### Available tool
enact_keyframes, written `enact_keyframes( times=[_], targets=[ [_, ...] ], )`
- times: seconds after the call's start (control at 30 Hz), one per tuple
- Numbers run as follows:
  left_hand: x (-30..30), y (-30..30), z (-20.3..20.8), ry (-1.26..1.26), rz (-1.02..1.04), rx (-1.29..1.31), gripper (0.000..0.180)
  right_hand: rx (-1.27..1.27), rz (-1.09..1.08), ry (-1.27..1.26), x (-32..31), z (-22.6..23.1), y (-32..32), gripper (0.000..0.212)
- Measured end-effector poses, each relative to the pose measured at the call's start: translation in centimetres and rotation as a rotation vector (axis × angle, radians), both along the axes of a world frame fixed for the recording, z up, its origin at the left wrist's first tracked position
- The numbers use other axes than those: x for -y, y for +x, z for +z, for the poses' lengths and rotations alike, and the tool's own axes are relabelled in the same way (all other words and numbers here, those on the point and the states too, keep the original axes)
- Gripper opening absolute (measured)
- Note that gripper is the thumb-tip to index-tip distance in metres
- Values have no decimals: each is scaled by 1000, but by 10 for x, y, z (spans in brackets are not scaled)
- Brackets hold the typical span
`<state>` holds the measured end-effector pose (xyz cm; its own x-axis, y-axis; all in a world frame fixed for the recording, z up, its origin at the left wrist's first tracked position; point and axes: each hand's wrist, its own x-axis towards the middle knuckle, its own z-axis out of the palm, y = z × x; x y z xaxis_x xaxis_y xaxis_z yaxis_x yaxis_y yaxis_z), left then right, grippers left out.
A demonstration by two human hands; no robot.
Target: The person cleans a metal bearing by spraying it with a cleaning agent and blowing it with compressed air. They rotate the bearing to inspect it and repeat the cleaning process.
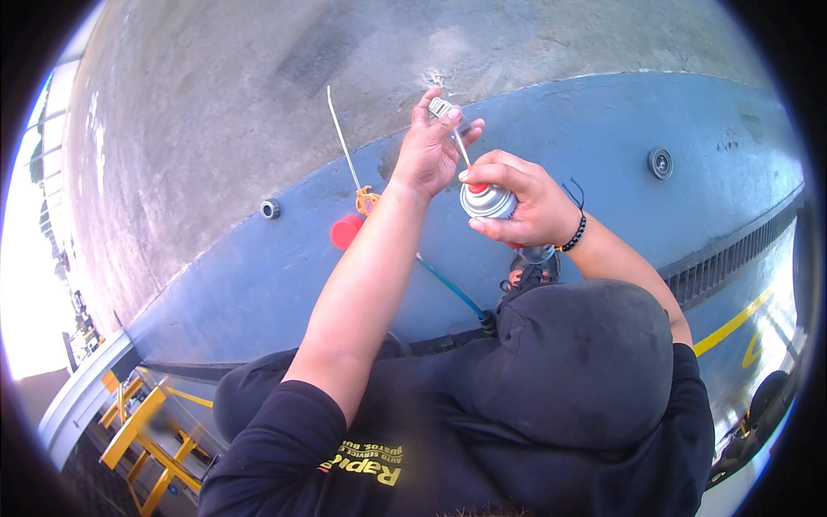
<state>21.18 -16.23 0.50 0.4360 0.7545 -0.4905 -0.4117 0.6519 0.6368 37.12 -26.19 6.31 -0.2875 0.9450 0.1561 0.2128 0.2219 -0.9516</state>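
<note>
Between the fingers of my left hand (pixel 424 157) is a small part with a pale, ribbed end (pixel 441 108); the rest of it is partly hidden and I cannot make out its kind. My right hand (pixel 536 205) grips a silver spray can (pixel 488 203), thumb and fingers around its upper part. From the can's red nozzle (pixel 476 187), a thin straw (pixel 462 148) runs up to the part in my left hand. Whether any spray is coming out cannot be seen. Under my left forearm lies an orange air blow gun (pixel 367 201) with a long thin tube (pixel 343 138).
A red round cap (pixel 346 232) and a small dark ring (pixel 270 208) lie left on the blue floor band (pixel 586 129). A dark round part (pixel 661 163) is at right, near a floor grate (pixel 736 250). A teal hose (pixel 452 289) crosses below; a yellow frame (pixel 142 435) stands lower left.
</note>
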Motion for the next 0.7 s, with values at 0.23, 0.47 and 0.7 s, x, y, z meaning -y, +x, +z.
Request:
enact_keyframes(
  times=[0.23, 0.47, 0.7],
  targets=[
    [-7, 3, 6, -229, 86, 136, 38, -17, 2, -2, 0, 0, 1, 47],
    [-9, 1, -11, -185, 95, 118, 40, 29, -13, 6, 1, -2, 3, 45],
    [-6, -2, -15, -141, 12, 240, 46, -15, -19, -21, 1, -3, 6, 47]
  ],
)
